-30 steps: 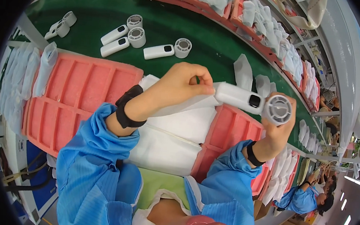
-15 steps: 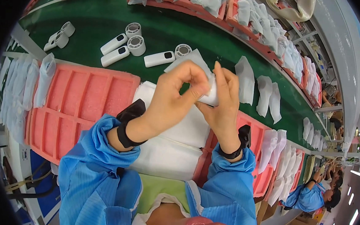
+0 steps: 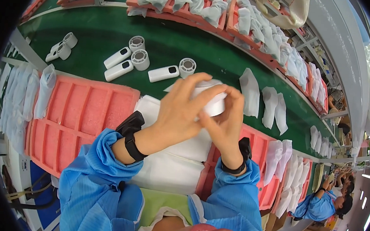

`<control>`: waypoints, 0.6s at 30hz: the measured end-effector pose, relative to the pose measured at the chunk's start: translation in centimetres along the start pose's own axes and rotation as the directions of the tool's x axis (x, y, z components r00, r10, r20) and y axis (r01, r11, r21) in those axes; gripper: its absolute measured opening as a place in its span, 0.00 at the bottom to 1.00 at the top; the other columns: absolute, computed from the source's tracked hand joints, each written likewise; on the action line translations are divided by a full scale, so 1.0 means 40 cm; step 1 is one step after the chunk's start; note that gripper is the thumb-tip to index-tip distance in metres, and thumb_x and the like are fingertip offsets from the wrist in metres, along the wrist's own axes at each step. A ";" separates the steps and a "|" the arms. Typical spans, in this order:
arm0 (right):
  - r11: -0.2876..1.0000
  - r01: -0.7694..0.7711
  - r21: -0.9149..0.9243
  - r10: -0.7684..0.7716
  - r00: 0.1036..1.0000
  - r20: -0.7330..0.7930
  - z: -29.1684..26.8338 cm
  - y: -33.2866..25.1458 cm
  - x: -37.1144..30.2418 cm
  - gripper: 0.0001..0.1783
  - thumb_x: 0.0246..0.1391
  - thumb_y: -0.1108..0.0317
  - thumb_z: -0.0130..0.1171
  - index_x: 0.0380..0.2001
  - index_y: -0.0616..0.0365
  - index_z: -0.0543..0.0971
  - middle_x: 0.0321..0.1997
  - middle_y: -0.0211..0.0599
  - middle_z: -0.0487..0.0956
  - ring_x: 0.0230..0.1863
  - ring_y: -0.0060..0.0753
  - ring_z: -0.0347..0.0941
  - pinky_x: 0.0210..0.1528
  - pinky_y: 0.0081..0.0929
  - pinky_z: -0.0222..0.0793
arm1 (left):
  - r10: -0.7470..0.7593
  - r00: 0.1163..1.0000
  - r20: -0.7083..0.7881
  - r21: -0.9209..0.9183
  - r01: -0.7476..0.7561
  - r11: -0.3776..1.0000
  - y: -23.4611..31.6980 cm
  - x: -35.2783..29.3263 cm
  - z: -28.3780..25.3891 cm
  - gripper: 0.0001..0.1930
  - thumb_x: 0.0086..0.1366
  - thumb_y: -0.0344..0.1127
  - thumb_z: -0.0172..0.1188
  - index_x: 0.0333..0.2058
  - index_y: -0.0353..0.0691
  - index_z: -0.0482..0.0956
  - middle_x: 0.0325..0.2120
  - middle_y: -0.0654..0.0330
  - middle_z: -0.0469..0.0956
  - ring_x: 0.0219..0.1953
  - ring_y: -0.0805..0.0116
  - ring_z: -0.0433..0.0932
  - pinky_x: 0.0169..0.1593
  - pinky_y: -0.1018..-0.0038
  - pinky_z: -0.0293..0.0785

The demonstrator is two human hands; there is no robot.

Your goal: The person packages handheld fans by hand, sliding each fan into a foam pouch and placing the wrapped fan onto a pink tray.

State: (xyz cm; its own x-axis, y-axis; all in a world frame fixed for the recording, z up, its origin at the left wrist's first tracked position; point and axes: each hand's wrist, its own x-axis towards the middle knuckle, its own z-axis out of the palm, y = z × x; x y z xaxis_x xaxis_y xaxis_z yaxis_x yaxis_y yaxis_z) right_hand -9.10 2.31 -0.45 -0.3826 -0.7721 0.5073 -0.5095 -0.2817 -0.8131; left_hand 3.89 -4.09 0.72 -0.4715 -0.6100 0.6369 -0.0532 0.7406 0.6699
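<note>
White plastic fills both hands right now: a white piece (image 3: 215,104) with a rounded side sits up front, above the far end of a white stack (image 3: 167,168) of thin sheets or bags. Left hand (image 3: 186,104) curls its fingers over the top, right hand (image 3: 227,121) cups the other side, so both are closed around it; exactly where the fingertips press, I can't tell.

And look, a pale corner of wrap (image 3: 169,88) pokes out past the left hand! The step in hand reads as working that thin wrap around the piece, seemingly partway along. The next move, I'd judge, calls for one hand steadying the piece while the other keeps the wrap from creasing.

Now for room. Close on the left, a loose handle (image 3: 163,73) and a round head (image 3: 188,66) lie just beyond the left knuckles, so a wide swing there could knock them. To the right, bare green worktop (image 3: 237,63) runs up to a wrapped piece (image 3: 249,93) standing apart from the hand. Nearer the body, the left pink tray (image 3: 79,100) and right pink tray (image 3: 256,143) flank the stack, their raised rims ready to catch a low sleeve.
</note>
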 end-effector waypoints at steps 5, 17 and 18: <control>0.976 0.054 0.210 -0.099 0.973 0.207 -0.013 -0.030 0.020 0.34 0.38 0.78 0.66 0.52 0.62 0.66 0.46 0.41 0.71 0.48 0.38 0.71 0.46 0.28 0.69 | 0.063 0.997 0.052 -0.292 -0.045 0.955 -0.060 0.031 -0.075 0.24 0.45 0.26 0.70 0.44 0.42 0.77 0.52 0.52 0.67 0.47 0.60 0.73 0.48 0.68 0.71; 0.867 0.161 -0.472 -0.113 0.985 0.128 -0.004 0.048 0.002 0.28 0.40 0.75 0.65 0.48 0.64 0.69 0.36 0.52 0.76 0.40 0.57 0.75 0.39 0.36 0.71 | 0.058 0.971 -0.233 -0.204 -0.107 0.973 -0.032 0.008 -0.030 0.18 0.46 0.30 0.73 0.37 0.40 0.78 0.53 0.53 0.66 0.53 0.57 0.69 0.56 0.65 0.64; 0.869 0.157 -0.469 -0.103 0.985 0.139 0.001 0.035 0.000 0.27 0.42 0.75 0.64 0.48 0.64 0.69 0.37 0.52 0.76 0.40 0.56 0.76 0.38 0.36 0.71 | 0.138 0.960 -0.243 -0.104 -0.167 0.980 -0.037 0.006 -0.033 0.16 0.47 0.29 0.72 0.35 0.40 0.78 0.52 0.53 0.67 0.53 0.57 0.69 0.56 0.65 0.64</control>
State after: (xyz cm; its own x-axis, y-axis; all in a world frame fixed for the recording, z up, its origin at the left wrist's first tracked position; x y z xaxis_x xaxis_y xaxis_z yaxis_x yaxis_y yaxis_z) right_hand -9.78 1.92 -1.59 -0.2172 -0.8104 0.5440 -0.8644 -0.0992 -0.4930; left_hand 5.03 -5.71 0.38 -0.2457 -0.5521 0.7968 0.1187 0.7986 0.5900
